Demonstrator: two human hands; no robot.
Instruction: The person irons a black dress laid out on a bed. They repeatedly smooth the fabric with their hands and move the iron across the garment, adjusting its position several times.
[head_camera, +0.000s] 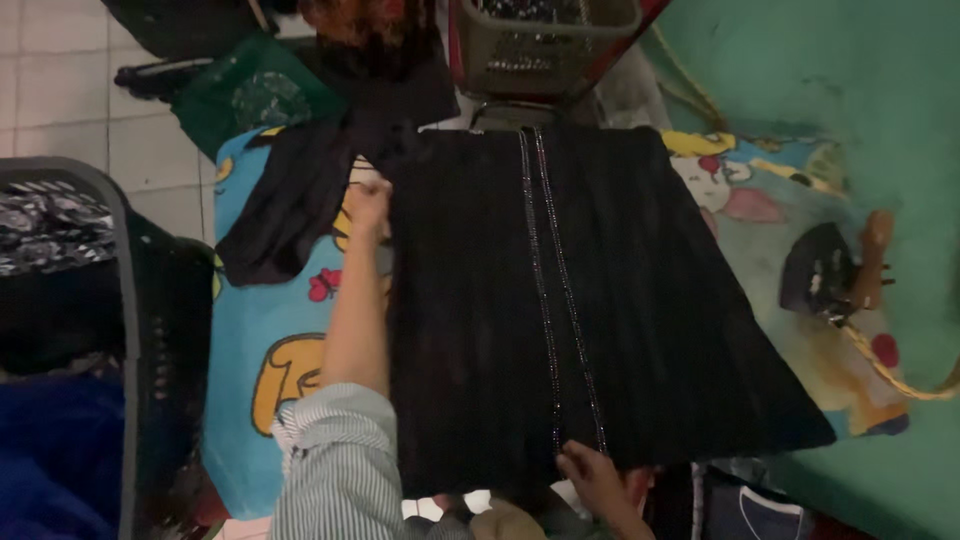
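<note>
**Spreading the black garment flat on the padded surface**

Obs.: black garment (560, 300), pleated, with two beaded lines down its middle, lies spread on a cartoon-print blanket (265, 350). Left hand (368, 208) is at the garment's far left edge, fingers curled onto the cloth; whether they pinch it or only press, cannot tell. Right hand (597, 475) is at the near hem, just beside the foot of the beaded lines, fingers bent down on the fabric; grip likewise unclear. A loose dark sleeve (285, 215) trails left of the left hand.

Iron (835, 270) sits well to the right of both hands, off the garment, its cord (900, 375) running along the blanket's edge. Basket (545, 45) beyond the far edge; dark bin (75, 330) far left.

Judgement: to do this well, draw the two hands apart along the pleats, not across them, so the folds lie parallel. Keep the beaded lines straight as a guide. Sleeve likely needs laying out flat separately. Keep the hem clear of the iron's cord.
</note>
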